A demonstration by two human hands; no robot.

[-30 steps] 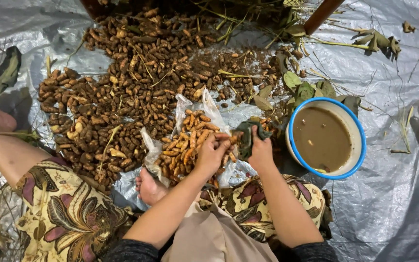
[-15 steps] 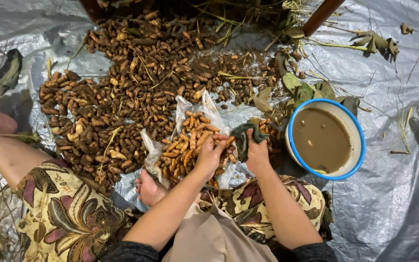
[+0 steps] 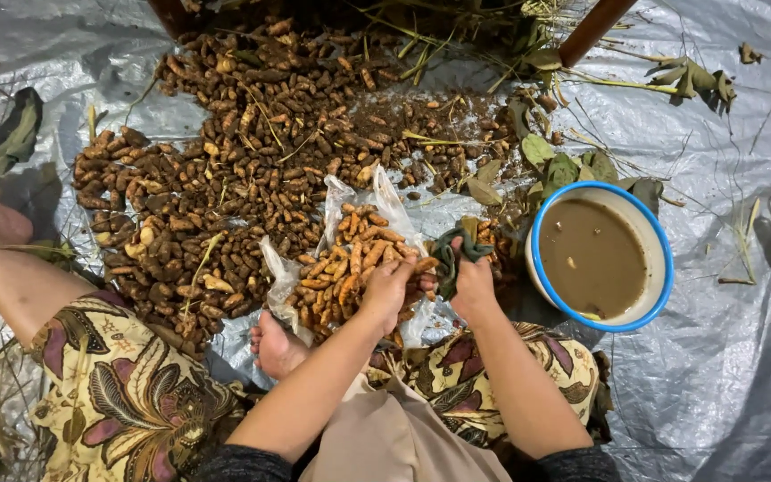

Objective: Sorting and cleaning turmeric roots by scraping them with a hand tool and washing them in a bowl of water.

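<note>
Both hands grip: the left hand (image 3: pixel 387 287) closed on an orange root (image 3: pixel 421 265), the right hand (image 3: pixel 473 278) on a dark cloth (image 3: pixel 451 254) (over the plastic bag (image 3: pixel 350 268)). Slippery roots could drop; an elbow might tip the bowl (image 3: pixel 662 259) of muddy water.

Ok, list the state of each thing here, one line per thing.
Blue-rimmed white bowl: upright, filled with murky brown water.
Clear plastic bag: open, holding cleaned orange roots.
Pile of muddy brown roots: loose, spread over the tarp.
Dark green cloth: bunched in the right hand.
Left hand: closed on an orange root.
</note>
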